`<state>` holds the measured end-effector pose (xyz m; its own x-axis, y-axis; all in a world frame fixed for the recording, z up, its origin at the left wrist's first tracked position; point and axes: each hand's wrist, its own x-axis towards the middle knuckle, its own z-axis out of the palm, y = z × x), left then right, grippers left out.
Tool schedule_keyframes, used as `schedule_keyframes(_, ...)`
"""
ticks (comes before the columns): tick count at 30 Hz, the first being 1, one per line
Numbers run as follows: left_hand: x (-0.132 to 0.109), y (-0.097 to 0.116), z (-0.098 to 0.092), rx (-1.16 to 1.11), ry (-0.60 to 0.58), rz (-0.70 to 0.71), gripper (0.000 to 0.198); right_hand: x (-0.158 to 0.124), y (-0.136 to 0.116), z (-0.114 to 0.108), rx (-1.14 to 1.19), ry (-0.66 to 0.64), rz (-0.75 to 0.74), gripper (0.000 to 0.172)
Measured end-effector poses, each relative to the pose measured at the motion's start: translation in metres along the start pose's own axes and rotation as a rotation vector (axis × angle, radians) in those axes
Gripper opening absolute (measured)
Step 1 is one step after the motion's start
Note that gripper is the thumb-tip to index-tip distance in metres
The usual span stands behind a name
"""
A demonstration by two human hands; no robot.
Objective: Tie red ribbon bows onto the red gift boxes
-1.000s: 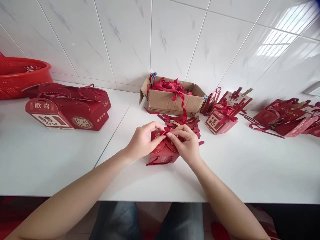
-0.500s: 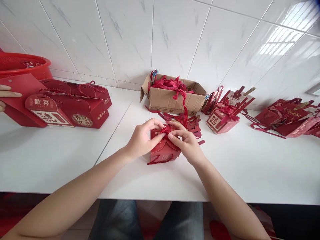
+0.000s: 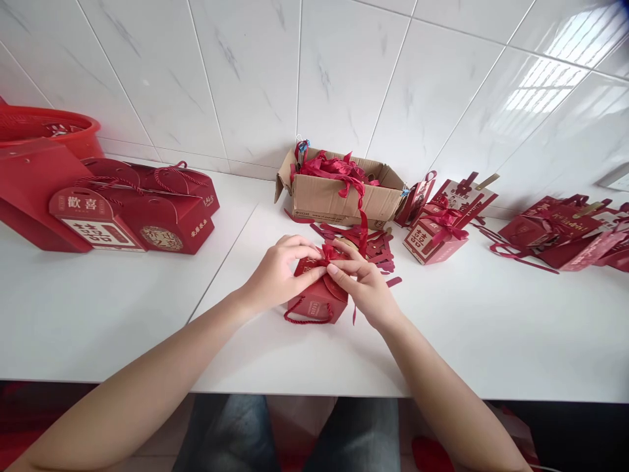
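Observation:
A small red gift box (image 3: pixel 314 305) with a twisted cord handle stands on the white table in front of me. On its top is a red ribbon (image 3: pixel 328 254), gathered into what looks like a bow. My left hand (image 3: pixel 281 274) pinches the ribbon from the left, thumb and fingertips together. From the right, my right hand (image 3: pixel 366 283) pinches the same ribbon, its thumb close to my left fingertips. A thin ribbon end hangs by the box's right side. My fingers partly cover the bow.
Behind the gift box, a cardboard box (image 3: pixel 344 196) holds tangled red ribbons, with flat red strips (image 3: pixel 378 248) before it. Larger red boxes (image 3: pixel 170 216) and a red basket (image 3: pixel 78 139) stand left. To the right are a bow-tied box (image 3: pixel 432 239) and more red boxes (image 3: pixel 535 219).
The gift box has turned and shifted slightly left, showing more of its front and cord. Both hands stay on the ribbon. Another person's hand at the far left has left the view.

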<state>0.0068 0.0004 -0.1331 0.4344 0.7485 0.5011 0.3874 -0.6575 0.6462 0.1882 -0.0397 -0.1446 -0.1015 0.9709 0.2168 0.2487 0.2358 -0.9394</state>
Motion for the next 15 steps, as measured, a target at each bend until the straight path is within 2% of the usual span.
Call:
schedule_keyframes(4, 0.003, -0.003, -0.006, -0.071, -0.054, -0.075, 0.014, -0.003, -0.005, -0.005, -0.176, -0.062, -0.044, 0.026)
schedule_keyframes(8, 0.005, -0.006, -0.010, -0.127, -0.113, -0.102, 0.015, -0.004, -0.006, -0.012, -0.248, -0.108, -0.081, 0.029)
schedule_keyframes(13, 0.004, -0.009, -0.011, -0.182, -0.121, -0.125, 0.013, -0.001, -0.001, -0.021, -0.340, -0.043, -0.202, 0.023)
schedule_keyframes(15, 0.004, -0.009, -0.011, -0.189, -0.119, -0.125, 0.011, 0.001, 0.003, -0.024, -0.388, 0.001, -0.240, 0.027)
